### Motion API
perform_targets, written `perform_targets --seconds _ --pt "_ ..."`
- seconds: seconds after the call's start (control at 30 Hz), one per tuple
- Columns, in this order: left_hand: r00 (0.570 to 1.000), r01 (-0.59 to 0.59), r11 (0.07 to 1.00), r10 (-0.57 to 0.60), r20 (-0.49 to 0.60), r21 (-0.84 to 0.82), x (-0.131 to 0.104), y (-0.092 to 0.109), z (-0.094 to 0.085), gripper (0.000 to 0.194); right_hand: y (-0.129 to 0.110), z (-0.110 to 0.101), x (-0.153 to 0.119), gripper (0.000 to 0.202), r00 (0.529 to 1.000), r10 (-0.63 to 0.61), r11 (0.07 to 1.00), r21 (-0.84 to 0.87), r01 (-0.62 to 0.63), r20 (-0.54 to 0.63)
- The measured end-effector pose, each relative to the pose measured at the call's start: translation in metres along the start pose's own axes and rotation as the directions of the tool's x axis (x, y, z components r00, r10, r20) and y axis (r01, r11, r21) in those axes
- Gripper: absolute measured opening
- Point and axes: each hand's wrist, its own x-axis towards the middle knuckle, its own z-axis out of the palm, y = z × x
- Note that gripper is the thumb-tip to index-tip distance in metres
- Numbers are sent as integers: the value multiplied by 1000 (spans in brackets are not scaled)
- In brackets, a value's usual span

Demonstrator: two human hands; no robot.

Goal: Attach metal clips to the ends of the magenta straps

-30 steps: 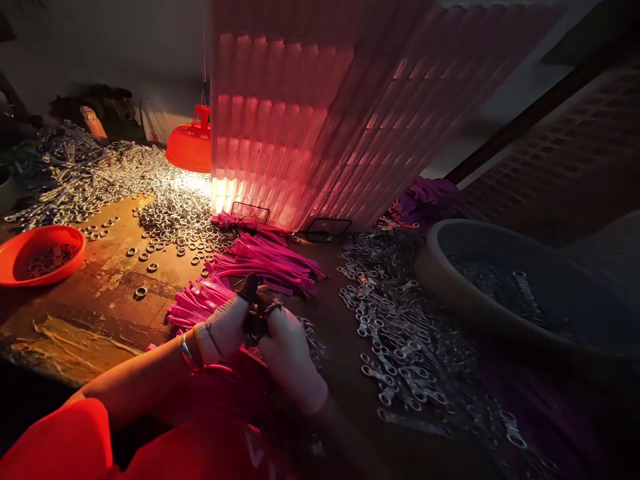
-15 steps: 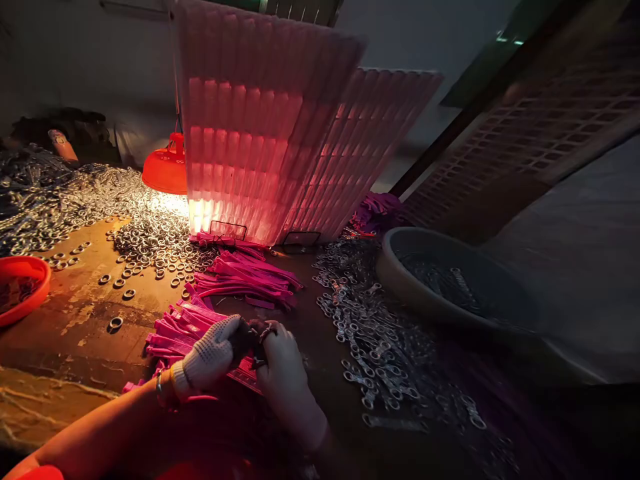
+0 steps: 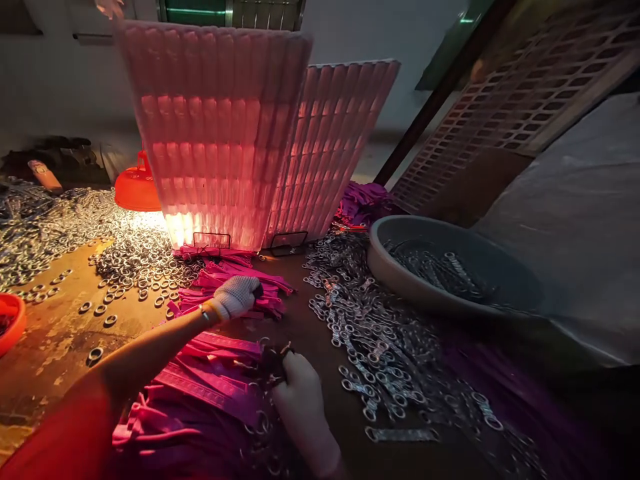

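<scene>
My left hand (image 3: 236,296), in a white knit glove, reaches forward onto a loose pile of pink straps (image 3: 235,279) in the middle of the wooden table (image 3: 60,340); whether its fingers grip a strap is hidden. My right hand (image 3: 300,400), also gloved, stays near me with its fingers closed around a small dark metal piece, at the edge of a nearer heap of pink straps (image 3: 200,387) with rings on them.
Several metal rings (image 3: 135,257) lie scattered to the left under an orange lamp (image 3: 136,190). Metal clasps (image 3: 370,333) spread to the right beside a grey basin (image 3: 440,267). Ribbed white panels (image 3: 220,133) stand behind. An orange bowl (image 3: 9,321) sits at the far left.
My hands were together in front of me; now the left hand has stretched forward to the far strap pile while the right hand stays close. The view has tilted upward.
</scene>
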Motion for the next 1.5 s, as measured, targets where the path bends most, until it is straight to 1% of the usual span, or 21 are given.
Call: perform_targets --seconds 0.07,0.1,0.17,0.23,0.33,0.43,0.5,0.57,0.63,0.73,0.83,0.9,1.0,1.13,1.27,1.37,1.43,1.5 --pt "999 16 997 -13 -31 80 28 -2 1 32 2 7 -8 19 997 -82 996 -21 82 9" --pt "999 25 992 -21 -38 122 37 -4 4 35 2 9 -12 21 993 -120 992 -36 120 16" --pt "999 51 974 -46 -29 219 45 -10 12 36 2 14 -17 25 988 -155 986 -57 156 21" --pt "997 75 942 -80 2 326 39 -19 20 36 2 16 -19 27 988 -153 986 -60 153 14" --pt "993 72 887 -106 49 456 17 -33 27 39 5 16 -19 22 988 -155 985 -74 155 4" --pt "991 36 855 -96 91 517 -5 -41 23 57 8 18 -17 18 990 -144 987 -78 144 10" --pt "990 9 849 -83 116 528 -12 -42 18 64 9 18 -17 16 992 -123 989 -76 124 24" --pt "990 -9 851 -67 125 525 -13 -41 15 63 9 18 -17 16 994 -103 991 -85 105 30" --pt "991 -17 858 -53 121 513 -9 -39 13 62 8 17 -17 16 996 -86 992 -94 89 36" --pt "992 -17 874 -44 115 485 3 -36 10 56 6 16 -15 20 996 -81 992 -90 85 45" --pt "991 -5 893 -54 119 450 17 -35 6 46 5 16 -15 26 995 -88 992 -87 91 37" --pt "990 11 900 -71 123 435 24 -34 2 40 6 18 -15 24 996 -89 992 -89 89 12" --pt "989 21 900 -81 121 436 31 -33 -1 38 8 21 -16 21 994 -95 992 -88 91 -45" --pt "988 17 889 -84 126 458 38 -31 -1 34 11 25 -16 20 984 -144 988 -72 136 -110" --pt "987 2 867 -82 139 498 39 -29 0 31 11 25 -15 18 976 -159 987 -54 152 -146" --pt "988 -16 831 -72 137 556 37 -20 5 34 10 23 -15 18 980 -145 989 -59 138 -138" --pt "987 -48 802 -52 149 596 38 -9 13 33 10 22 -15 17 983 -136 990 -61 129 -127" --pt "985 -87 778 -28 172 622 44 4 25 30 9 22 -15 16 985 -129 991 -62 122 -117"
